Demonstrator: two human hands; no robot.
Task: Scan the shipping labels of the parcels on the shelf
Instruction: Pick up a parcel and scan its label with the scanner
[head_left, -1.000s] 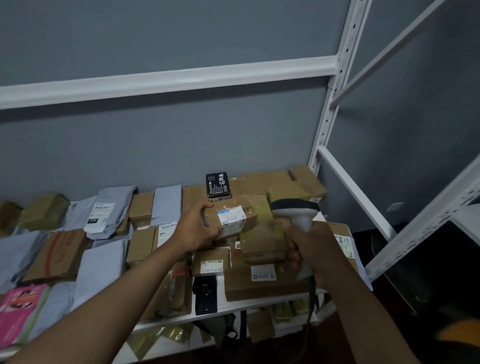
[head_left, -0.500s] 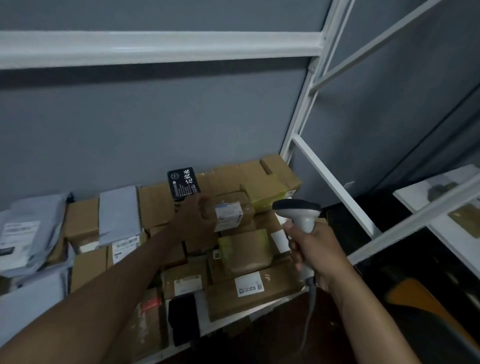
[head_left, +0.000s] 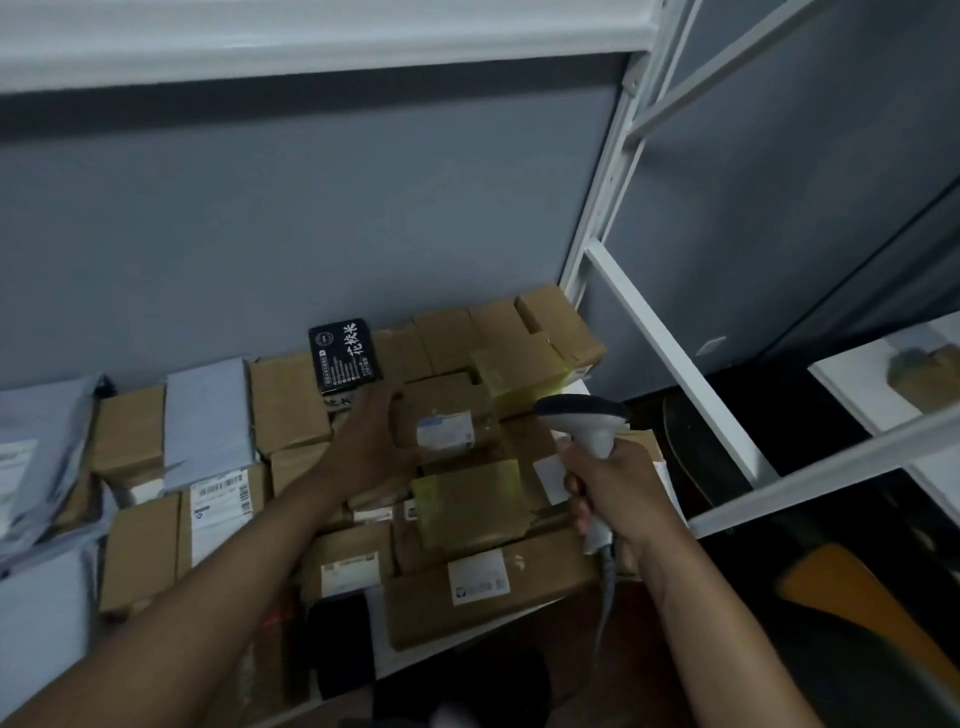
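Centre frame, the left hand (head_left: 371, 447) grips the left side of a small cardboard parcel (head_left: 447, 415) atop the pile, its shipping label (head_left: 445, 429) facing up. Right of it, the right hand (head_left: 613, 493) wraps a grey scanner (head_left: 587, 421). Behind sits a black box (head_left: 345, 356); grey mailers (head_left: 208, 415) crowd the left, a white shelf post (head_left: 608, 208) the right.

Brown cardboard parcel (head_left: 447, 415) with white shipping label (head_left: 444, 429) lies atop stacked parcels (head_left: 488, 582).
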